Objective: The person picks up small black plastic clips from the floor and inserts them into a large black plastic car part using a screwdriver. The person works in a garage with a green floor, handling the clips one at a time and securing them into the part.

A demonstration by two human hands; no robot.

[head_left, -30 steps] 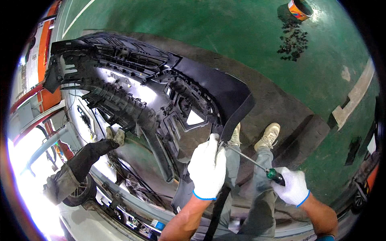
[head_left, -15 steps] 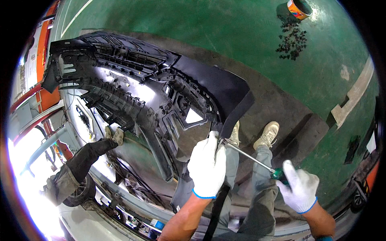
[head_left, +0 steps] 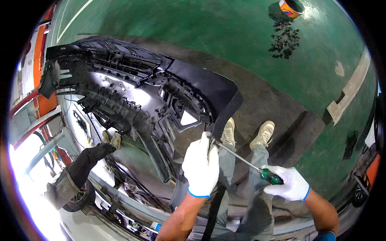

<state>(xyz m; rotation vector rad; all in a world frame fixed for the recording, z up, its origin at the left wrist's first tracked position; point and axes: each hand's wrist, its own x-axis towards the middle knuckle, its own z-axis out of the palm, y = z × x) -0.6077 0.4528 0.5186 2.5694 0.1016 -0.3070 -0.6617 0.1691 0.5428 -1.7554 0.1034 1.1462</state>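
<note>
A large black car bumper [head_left: 211, 86] with its ribbed inner side showing stretches from the far left to just in front of me. In a white knitted glove, my left hand [head_left: 201, 166] is closed at the bumper's near end, its fingertips pinching the edge. My right hand [head_left: 287, 182], gloved the same way, is wrapped round the green and black handle of a screwdriver [head_left: 241, 156]. The long metal shaft slants up to the left, and its tip meets the bumper's edge beside my left fingers. Those fingers hide the tip itself.
Grey-brown matting [head_left: 277, 106] lies beneath the bumper on the green floor [head_left: 225, 36]. At the far right an orange bucket [head_left: 291, 9] lies near a scatter of small black pieces [head_left: 285, 40]. Another person's leg [head_left: 86, 162] is at the left, beside a wheel [head_left: 82, 197].
My right fingers, partly lifted off with the index finger raised, have closed round the screwdriver handle. The whole view has shifted slightly. My left hand stays at the bumper's edge.
</note>
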